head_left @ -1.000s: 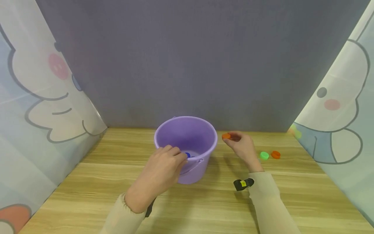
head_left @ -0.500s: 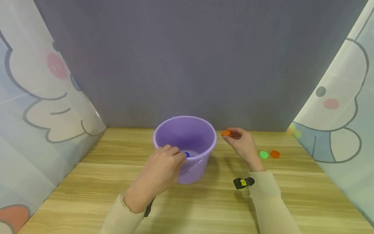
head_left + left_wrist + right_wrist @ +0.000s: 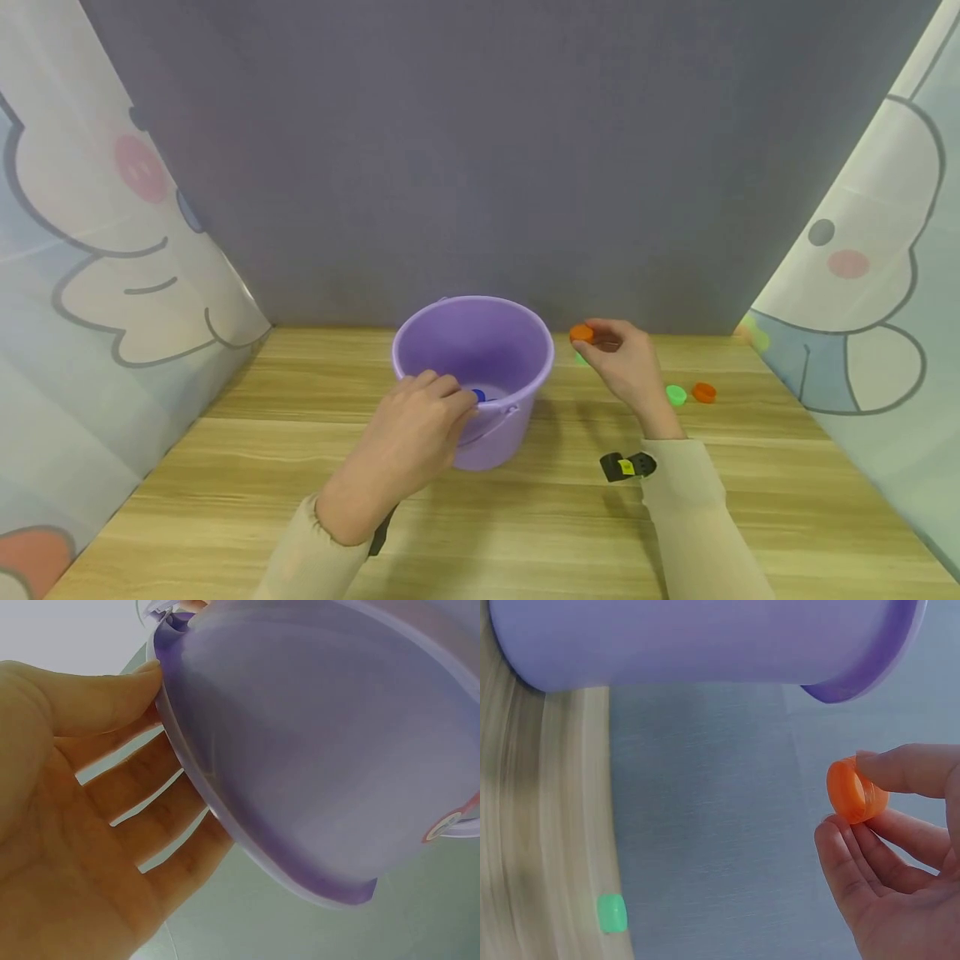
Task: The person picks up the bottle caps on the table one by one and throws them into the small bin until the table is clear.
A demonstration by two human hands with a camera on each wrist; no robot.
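Note:
A purple bucket (image 3: 487,437) stands upright on the table, and my left hand (image 3: 408,437) grips its near-left rim. In the left wrist view, the thumb (image 3: 112,697) lies on the bucket's outer side and the other fingers go behind the rim. At least one blue cap (image 3: 478,395) lies inside the bucket, partly hidden by the rim. My right hand (image 3: 628,367) pinches an orange bottle cap (image 3: 846,791) between thumb and fingers. This cap is held in the air just right of the bucket, level with its upper part, its hollow side showing in the right wrist view.
On the wooden table (image 3: 540,533), a green cap (image 3: 676,395) and another orange cap (image 3: 704,392) lie right of my right hand. Another green cap (image 3: 612,913) is near the table's back edge. A grey panel (image 3: 480,150) stands behind, with cartoon-printed sheets (image 3: 862,333) at both sides.
My right hand has risen slightly with the orange cap, uncovering a green cap on the table below it. My left hand keeps its grip on the bucket's rim.

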